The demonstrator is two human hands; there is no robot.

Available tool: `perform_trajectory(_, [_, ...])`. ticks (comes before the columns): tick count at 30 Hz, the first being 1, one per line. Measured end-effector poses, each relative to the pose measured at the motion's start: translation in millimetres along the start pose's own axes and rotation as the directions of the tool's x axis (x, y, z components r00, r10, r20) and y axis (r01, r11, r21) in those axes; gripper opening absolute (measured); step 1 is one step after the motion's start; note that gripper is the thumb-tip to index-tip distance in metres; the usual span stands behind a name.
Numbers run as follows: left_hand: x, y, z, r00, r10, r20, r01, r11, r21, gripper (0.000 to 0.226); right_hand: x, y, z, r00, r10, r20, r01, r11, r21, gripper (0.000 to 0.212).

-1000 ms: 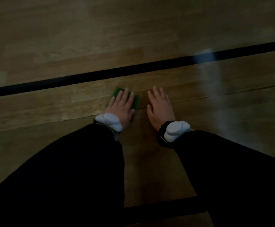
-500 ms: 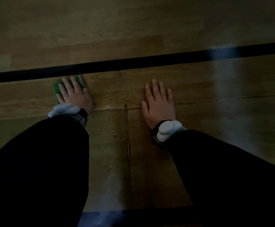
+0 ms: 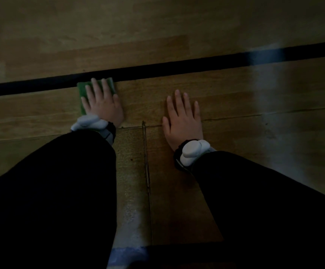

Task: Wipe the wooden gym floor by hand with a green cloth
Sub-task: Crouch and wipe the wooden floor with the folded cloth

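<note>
The green cloth (image 3: 83, 94) lies flat on the wooden gym floor (image 3: 157, 51), its far edge touching the black line (image 3: 177, 66) painted across the boards. The left hand (image 3: 102, 104) presses down on it with straight, spread fingers, covering most of it. The right hand (image 3: 183, 121) rests flat on bare wood, well apart, fingers straight. The cloth looks thin, soft and light, likely to bunch or slip, so a broad palm over its middle probably suits it best.

Left hand (image 3: 103, 105) flat on green cloth (image 3: 82, 90)
</note>
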State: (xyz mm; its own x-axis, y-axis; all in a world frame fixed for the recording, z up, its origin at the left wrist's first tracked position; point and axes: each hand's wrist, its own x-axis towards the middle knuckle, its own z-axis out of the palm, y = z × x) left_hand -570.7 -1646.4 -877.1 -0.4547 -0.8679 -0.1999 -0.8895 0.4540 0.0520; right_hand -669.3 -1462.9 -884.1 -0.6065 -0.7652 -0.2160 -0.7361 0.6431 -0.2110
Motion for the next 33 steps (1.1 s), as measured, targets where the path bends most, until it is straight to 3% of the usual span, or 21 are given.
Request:
perform_trajectory(8, [-10.2, 66.5, 10.9, 0.965, 0.264, 0.013, -0.264, 0.964, 0.045, 0.057, -1.8, -3.6, 0.9, 1.000, 0.011, -0.013, -0.012, 1.000, -0.014, 0.061])
perform_trajectory(13, [-21.2, 79.5, 10.0, 0.898, 0.434, 0.069, -0.438, 0.896, 0.068, 0.057, 0.1, -4.8, -0.3, 1.000, 0.006, -0.001, -0.006, 1.000, 0.006, 0.061])
perform_trajectory(19, [-22.3, 74.3, 4.5, 0.873, 0.474, 0.114, -0.480, 0.876, 0.033, 0.055, -0.5, -3.5, -1.3, 1.000, 0.000, -0.007, 0.000, 1.000, 0.011, 0.060])
perform_trajectory(23, [-21.9, 42.5, -0.9, 0.920, 0.372, 0.126, -0.379, 0.924, 0.044, 0.055, 0.3, -1.3, 2.0, 1.000, 0.001, -0.016, -0.001, 1.000, 0.002, 0.060])
perform_trajectory(28, [-16.0, -32.3, -13.2, 0.984, 0.089, 0.157, -0.090, 0.996, -0.006, 0.055, 1.4, -0.5, 2.5, 1.000, -0.011, -0.011, 0.011, 1.000, 0.006, 0.060])
perform_trajectory(33, [-25.9, -48.7, -11.1, 0.986, -0.101, 0.133, 0.108, 0.993, -0.047, 0.055, 1.1, -0.4, 2.8, 1.000, -0.014, -0.007, 0.014, 1.000, 0.008, 0.060])
